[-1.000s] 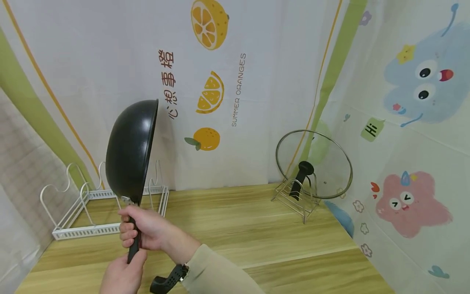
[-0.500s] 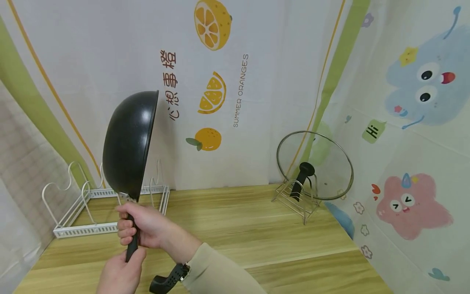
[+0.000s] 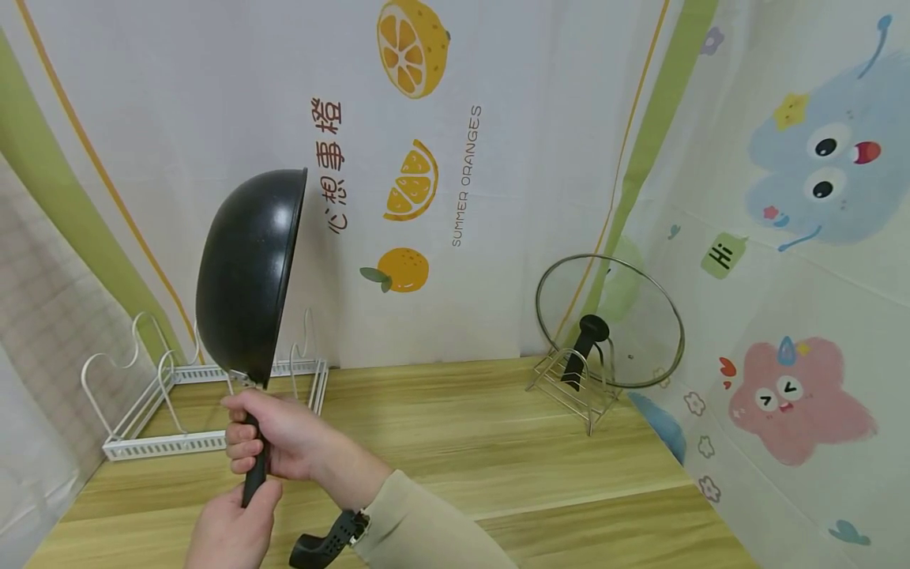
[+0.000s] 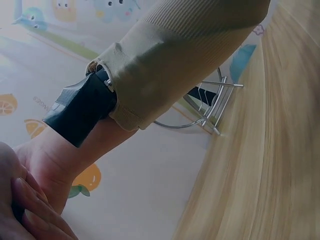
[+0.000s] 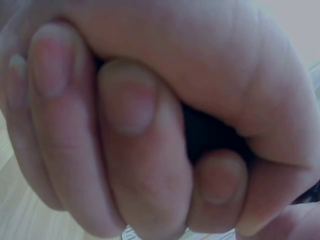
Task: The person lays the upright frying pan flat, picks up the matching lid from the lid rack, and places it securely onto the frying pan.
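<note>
A black wok is up on end in the head view, its bowl at the top, its open side to the right and its handle pointing down. Just below the bowl, my right hand grips the handle with curled fingers. Lower down, my left hand holds the handle's end, its thumb along it; its other fingers are mostly hidden there. The right wrist view shows fingers wrapped close round the dark handle. The hands appear close together at the lower left of the left wrist view.
Behind the wok, a white wire rack stands on the wooden table. At the back right, a glass lid with a black knob leans in a small metal stand. Printed curtains hang behind and at the sides.
The wok has risen and shifted slightly left in the head view, with both hands still on its handle. The rack and the lid stay where they were.
</note>
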`<control>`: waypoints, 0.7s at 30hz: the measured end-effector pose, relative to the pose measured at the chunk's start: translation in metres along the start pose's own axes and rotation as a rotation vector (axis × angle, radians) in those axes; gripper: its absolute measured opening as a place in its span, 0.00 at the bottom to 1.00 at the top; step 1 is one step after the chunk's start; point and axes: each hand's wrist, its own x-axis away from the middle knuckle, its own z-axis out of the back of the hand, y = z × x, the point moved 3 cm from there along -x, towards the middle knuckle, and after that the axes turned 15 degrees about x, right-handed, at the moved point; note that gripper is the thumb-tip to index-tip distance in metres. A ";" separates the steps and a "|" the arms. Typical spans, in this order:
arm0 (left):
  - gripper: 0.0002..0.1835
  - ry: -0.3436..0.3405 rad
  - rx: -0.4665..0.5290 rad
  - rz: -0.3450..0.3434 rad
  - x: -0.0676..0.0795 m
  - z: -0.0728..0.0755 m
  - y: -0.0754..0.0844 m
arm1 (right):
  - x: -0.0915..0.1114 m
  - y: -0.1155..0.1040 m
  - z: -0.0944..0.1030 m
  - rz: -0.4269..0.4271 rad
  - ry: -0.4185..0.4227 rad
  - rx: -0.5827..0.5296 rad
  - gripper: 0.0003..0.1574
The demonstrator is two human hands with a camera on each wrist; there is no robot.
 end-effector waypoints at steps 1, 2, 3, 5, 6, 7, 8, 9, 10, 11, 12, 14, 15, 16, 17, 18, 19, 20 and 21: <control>0.28 0.001 0.000 0.000 0.000 0.000 0.001 | 0.000 0.000 0.000 0.002 0.003 0.001 0.30; 0.28 0.000 0.000 -0.001 0.001 0.000 0.001 | 0.001 -0.001 -0.001 0.000 0.007 -0.002 0.30; 0.28 -0.001 0.000 -0.002 0.001 0.000 0.002 | 0.001 -0.001 -0.001 0.002 0.009 -0.002 0.30; 0.28 -0.002 -0.002 -0.003 0.002 -0.001 0.003 | 0.002 -0.002 -0.001 0.004 0.014 0.000 0.30; 0.28 -0.002 -0.004 -0.003 0.002 -0.001 0.003 | 0.002 -0.003 -0.002 0.007 0.016 0.002 0.29; 0.28 -0.002 -0.005 -0.003 0.003 -0.001 0.003 | 0.003 -0.003 -0.002 0.008 0.018 0.003 0.29; 0.28 -0.001 -0.006 -0.003 0.003 -0.001 0.004 | 0.003 -0.003 -0.002 0.007 0.018 0.005 0.29; 0.28 0.000 -0.007 -0.003 0.004 -0.001 0.004 | 0.003 -0.004 -0.002 0.009 0.019 0.006 0.29; 0.28 0.000 -0.008 -0.004 0.004 -0.001 0.005 | 0.003 -0.004 -0.002 0.010 0.020 0.007 0.29; 0.27 0.001 -0.009 -0.006 0.005 -0.001 0.005 | 0.004 -0.004 -0.002 0.011 0.021 0.007 0.29; 0.27 0.003 -0.011 -0.008 0.006 -0.001 0.006 | 0.004 -0.005 -0.003 0.012 0.020 0.006 0.28; 0.27 0.005 -0.013 -0.010 0.007 -0.002 0.007 | 0.005 -0.005 -0.002 0.014 0.019 0.003 0.27; 0.27 0.007 -0.011 -0.010 0.007 -0.002 0.007 | 0.005 -0.005 -0.003 0.016 0.019 0.002 0.27; 0.27 0.007 -0.009 -0.010 0.007 -0.002 0.008 | 0.005 -0.005 -0.002 0.018 0.019 0.002 0.27; 0.27 0.008 -0.009 -0.012 0.008 -0.002 0.008 | 0.006 -0.006 -0.003 0.019 0.019 0.002 0.27; 0.27 0.009 -0.011 -0.015 0.008 -0.002 0.009 | 0.006 -0.006 -0.002 0.020 0.020 0.003 0.28; 0.27 0.009 -0.011 -0.017 0.008 -0.002 0.009 | 0.006 -0.006 -0.002 0.021 0.021 0.005 0.28; 0.27 0.010 -0.011 -0.020 0.008 -0.002 0.010 | 0.006 -0.007 -0.002 0.021 0.023 0.006 0.29; 0.27 0.010 -0.011 -0.024 0.008 -0.002 0.010 | 0.007 -0.007 -0.002 0.021 0.025 0.007 0.29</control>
